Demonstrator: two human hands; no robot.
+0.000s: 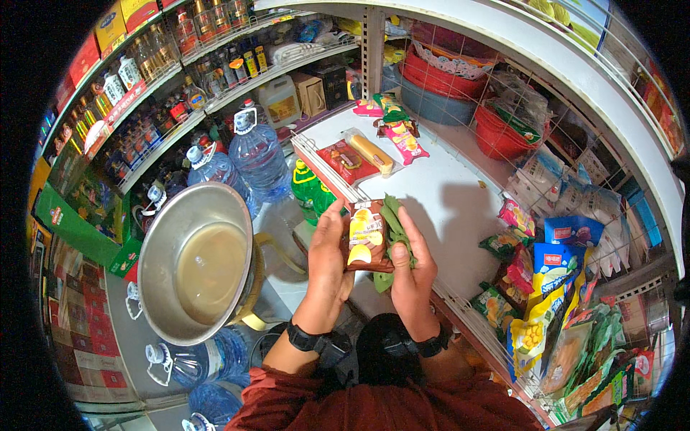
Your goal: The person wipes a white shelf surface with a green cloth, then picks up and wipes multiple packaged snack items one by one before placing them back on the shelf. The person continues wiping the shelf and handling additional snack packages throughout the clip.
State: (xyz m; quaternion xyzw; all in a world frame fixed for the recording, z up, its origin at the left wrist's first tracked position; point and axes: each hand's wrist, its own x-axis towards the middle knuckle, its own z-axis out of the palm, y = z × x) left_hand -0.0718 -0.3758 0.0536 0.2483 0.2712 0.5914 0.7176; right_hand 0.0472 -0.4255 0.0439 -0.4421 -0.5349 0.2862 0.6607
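My left hand (325, 261) grips a brown snack packet (366, 237) with yellow pictures and writing on its front. From the other side, my right hand (415, 275) presses a crumpled green cloth (398, 229) against the packet's right edge. Both hands are just in front of a white shelf board (431, 167) with a wire front rail. Farther back on that board lie a red packet (347, 161) and a long yellow item in a clear wrapper (372, 155). Behind them are several pink, green and brown snack packets (407, 143).
At left, a metal basin (161, 264) holds cloudy water (213, 269). Large water bottles (260, 156) and green bottles (304, 188) stand beyond it. Snack bags (542, 301) crowd the board's right end. Wire mesh (458, 102) divides off red baskets (504, 132). Glass bottles (161, 46) fill the left shelves.
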